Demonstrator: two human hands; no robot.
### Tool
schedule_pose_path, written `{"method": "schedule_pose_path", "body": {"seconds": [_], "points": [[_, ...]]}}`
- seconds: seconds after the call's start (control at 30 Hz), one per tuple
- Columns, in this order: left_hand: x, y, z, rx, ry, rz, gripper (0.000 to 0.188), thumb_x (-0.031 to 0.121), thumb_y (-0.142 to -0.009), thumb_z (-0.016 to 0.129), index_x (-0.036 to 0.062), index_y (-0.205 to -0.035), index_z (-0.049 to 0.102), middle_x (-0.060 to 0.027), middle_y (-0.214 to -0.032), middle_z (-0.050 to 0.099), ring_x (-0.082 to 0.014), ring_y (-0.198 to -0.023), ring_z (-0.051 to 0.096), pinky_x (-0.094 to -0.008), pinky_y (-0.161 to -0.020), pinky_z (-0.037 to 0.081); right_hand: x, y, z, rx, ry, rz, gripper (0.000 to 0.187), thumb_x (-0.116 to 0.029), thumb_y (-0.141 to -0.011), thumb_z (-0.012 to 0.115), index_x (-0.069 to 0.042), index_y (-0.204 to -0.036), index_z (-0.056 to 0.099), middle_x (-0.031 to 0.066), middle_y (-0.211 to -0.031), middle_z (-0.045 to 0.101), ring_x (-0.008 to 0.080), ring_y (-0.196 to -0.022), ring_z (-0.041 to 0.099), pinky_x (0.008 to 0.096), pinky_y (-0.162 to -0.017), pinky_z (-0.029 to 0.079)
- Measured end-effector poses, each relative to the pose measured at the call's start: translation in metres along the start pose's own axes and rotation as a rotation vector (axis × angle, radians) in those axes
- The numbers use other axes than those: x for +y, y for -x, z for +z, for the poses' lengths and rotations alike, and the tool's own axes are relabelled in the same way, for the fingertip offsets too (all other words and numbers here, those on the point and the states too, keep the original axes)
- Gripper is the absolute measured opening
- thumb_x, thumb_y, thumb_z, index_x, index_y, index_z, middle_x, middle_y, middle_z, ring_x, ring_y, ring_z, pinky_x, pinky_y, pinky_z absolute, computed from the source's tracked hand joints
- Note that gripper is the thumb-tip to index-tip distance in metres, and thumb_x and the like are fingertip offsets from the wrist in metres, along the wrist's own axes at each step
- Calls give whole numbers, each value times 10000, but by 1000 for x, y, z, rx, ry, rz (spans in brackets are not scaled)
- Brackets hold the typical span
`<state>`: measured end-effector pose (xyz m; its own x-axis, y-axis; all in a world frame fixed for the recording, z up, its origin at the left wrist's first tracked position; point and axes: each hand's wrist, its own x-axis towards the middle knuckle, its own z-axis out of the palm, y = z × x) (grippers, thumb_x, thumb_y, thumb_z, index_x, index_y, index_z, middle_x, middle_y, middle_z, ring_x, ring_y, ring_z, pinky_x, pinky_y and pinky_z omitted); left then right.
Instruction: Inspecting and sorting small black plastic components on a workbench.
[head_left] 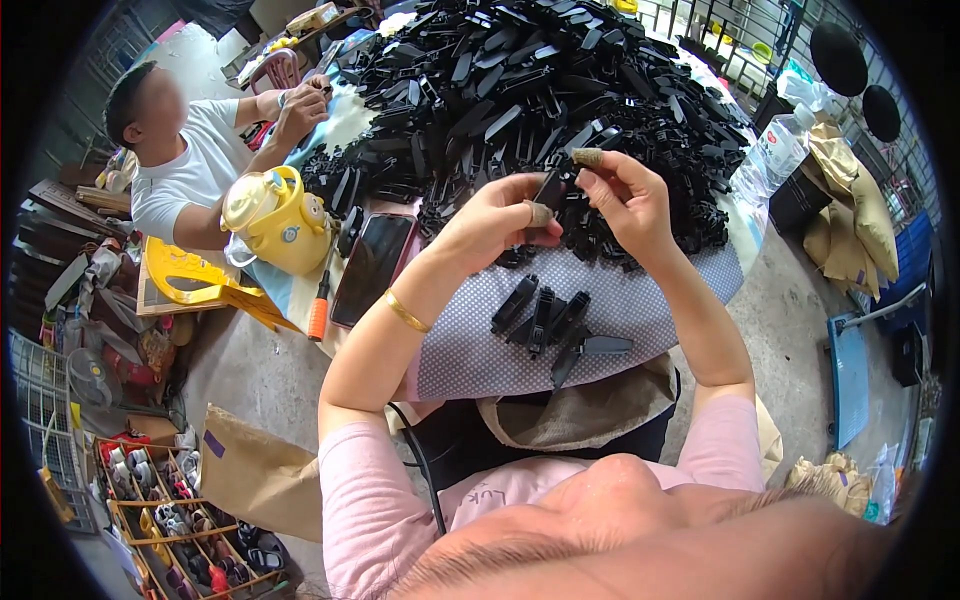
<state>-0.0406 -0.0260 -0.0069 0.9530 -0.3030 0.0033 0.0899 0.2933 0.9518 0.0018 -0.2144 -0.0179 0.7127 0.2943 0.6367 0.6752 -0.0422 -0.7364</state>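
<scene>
My left hand (505, 215) is closed around a black plastic piece (547, 190), held over the near side of the pile. Close to its right, my right hand (632, 205) has thumb and index finger drawn together in a pinch. Whatever sits between those fingertips is too small and dark to make out against the pile. Tan covers wrap a finger on each hand. Beyond both hands rises a large heap of black plastic parts (500, 75). Several similar black pieces (541, 318) lie apart on the dotted cloth (465, 345) nearer to me.
Left on the table are a phone (372, 268), a screwdriver with orange handle (319, 312) and a yellow jug (283, 225). A co-worker in a white shirt (185, 180) handles something at the far left. Beige fabric (590, 410) hangs below the table's front edge. Shoe racks (190, 540) stand lower left.
</scene>
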Motion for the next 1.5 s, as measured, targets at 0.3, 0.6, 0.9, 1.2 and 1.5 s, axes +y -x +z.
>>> {"method": "schedule_pose_path", "body": {"seconds": [0.3, 0.6, 0.9, 1.2, 1.5], "points": [[-13, -4, 0, 155, 301, -66, 231, 171, -890, 471, 32, -1071, 504, -85, -907, 590, -187, -811, 594, -347, -697, 501, -6, 7, 13, -132, -114, 17, 211, -95, -843, 636, 37, -1008, 623, 79, -844, 672, 113, -763, 645, 223, -700, 514], [-10, 3, 14, 182, 353, -16, 245, 151, -945, 413, 32, -1137, 509, -94, -1048, 587, -201, -933, 579, -387, -821, 496, -6, 6, 15, -39, 206, -144, 128, -84, -780, 677, 16, -826, 611, 49, -690, 591, 84, -579, 564, 231, -507, 460], [-17, 2, 15, 256, 73, 125, 240, 128, -945, 437, -21, -1123, 498, -70, -1013, 583, -130, -890, 587, -275, -810, 499, -7, 10, 23, 56, 144, -88, 152, -67, -763, 681, 18, -868, 611, 62, -662, 563, 112, -533, 549, 232, -493, 453], [-20, 5, 17, 305, -97, 217, 233, 128, -930, 482, -38, -1090, 514, -41, -936, 592, -94, -814, 583, -238, -727, 496, -13, 6, 11, -158, 260, -172, 163, -33, -738, 670, 14, -880, 605, 54, -703, 553, 118, -571, 537, 232, -522, 451], [-25, 3, 16, 500, -856, 497, 252, 167, -895, 544, -44, -1025, 495, -45, -710, 595, -62, -543, 478, -222, -492, 401, -8, 10, 16, -321, 541, -357, 105, -42, -764, 593, 16, -839, 547, 126, -706, 546, 305, -643, 549, 379, -575, 459]]}}
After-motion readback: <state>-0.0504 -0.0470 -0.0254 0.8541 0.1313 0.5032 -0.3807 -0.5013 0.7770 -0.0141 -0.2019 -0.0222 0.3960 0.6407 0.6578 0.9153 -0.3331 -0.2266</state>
